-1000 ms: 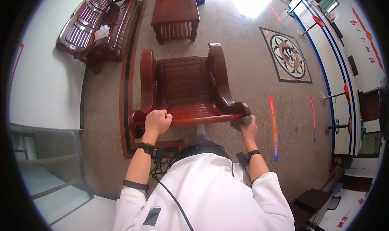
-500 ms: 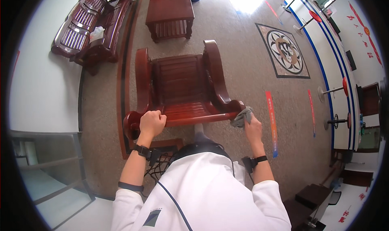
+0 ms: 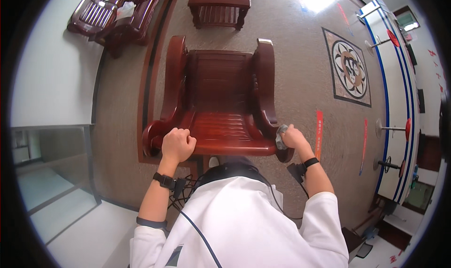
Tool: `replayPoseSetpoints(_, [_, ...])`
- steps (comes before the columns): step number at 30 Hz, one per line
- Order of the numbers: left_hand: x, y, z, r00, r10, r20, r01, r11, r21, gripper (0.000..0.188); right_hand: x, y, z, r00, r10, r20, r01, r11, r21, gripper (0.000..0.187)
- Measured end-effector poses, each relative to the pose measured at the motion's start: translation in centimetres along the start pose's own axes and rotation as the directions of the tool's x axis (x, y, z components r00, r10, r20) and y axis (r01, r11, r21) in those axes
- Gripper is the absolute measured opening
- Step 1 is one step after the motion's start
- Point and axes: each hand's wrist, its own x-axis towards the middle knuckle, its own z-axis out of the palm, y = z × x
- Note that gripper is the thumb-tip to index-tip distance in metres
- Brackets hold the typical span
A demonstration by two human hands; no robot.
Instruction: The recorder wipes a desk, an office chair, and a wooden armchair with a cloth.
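A dark red wooden armchair (image 3: 221, 75) stands right in front of me, its seat toward my body. My left hand (image 3: 178, 145) is closed in a fist at the seat's front edge, beside the left armrest's rounded end; its fingertips are hidden, and it seems to grip the wood. My right hand (image 3: 293, 137) grips a crumpled grey cloth (image 3: 282, 137). That cloth lies against the outer front end of the right armrest. Both wrists wear black bands with small devices, and cables run along my white shirt.
A red wooden table (image 3: 220, 0) stands beyond the chair. At the far left is a slatted wooden bench (image 3: 105, 12) with a white bag (image 3: 126, 9) on it. A glass-panelled case (image 3: 56, 174) is at near left. Along the right runs a white, blue-striped counter (image 3: 392, 103) with stools.
My view has shifted, so the chair sits straighter and more of its seat shows. My right hand and the cloth have moved to the armrest's outer side. The left hand stays at the front edge.
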Motion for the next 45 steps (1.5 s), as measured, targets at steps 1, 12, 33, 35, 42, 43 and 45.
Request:
replayPoseSetpoints(1, [0.3, 0.2, -0.2, 1.000, 0.014, -0.003, -0.014, 1.000, -0.005, 0.019, 1.7, 1.0, 0.5, 0.996, -0.046, 0.081, 0.053, 0.995, -0.079, 0.053])
replayPoseSetpoints(12, [0.5, 0.7, -0.8, 0.998, -0.044, 0.036, 0.046, 0.997, -0.060, 0.012, 12.7, -5.2, 0.7, 0.488, 0.109, 0.866, 0.306, 0.908, -0.286, 0.044])
replayPoseSetpoints(33, [2.5, 1.2, -1.3, 0.980, -0.102, 0.172, 0.110, 0.993, -0.035, 0.013, 27.6, 0.7, 13.8, 0.869, 0.006, 0.495, 0.151, 0.949, -0.276, 0.038])
replayPoseSetpoints(35, [2.9, 1.4, -1.2, 0.985, -0.074, 0.155, 0.082, 0.996, -0.046, 0.012, 27.5, 3.1, 15.3, 0.683, -0.141, 0.717, 0.547, 0.750, -0.373, 0.034])
replayPoseSetpoints(42, [1.4, 1.4, -1.4, 0.991, -0.057, 0.121, 0.062, 0.997, -0.035, 0.012, 17.7, -2.5, 5.5, 0.569, 0.160, 0.807, 0.053, 0.972, -0.230, 0.047])
replayPoseSetpoints(43, [1.5, 1.3, -1.4, 0.993, -0.045, 0.112, 0.049, 0.998, -0.035, 0.012, 16.5, -2.8, 4.0, 0.571, 0.136, 0.809, 0.069, 0.975, -0.212, 0.047])
replayPoseSetpoints(45, [1.4, 1.4, -1.5, 0.997, -0.004, 0.081, 0.008, 0.999, -0.047, 0.012, 14.5, -2.6, 2.5, 0.556, 0.182, 0.811, 0.013, 0.974, -0.228, 0.047])
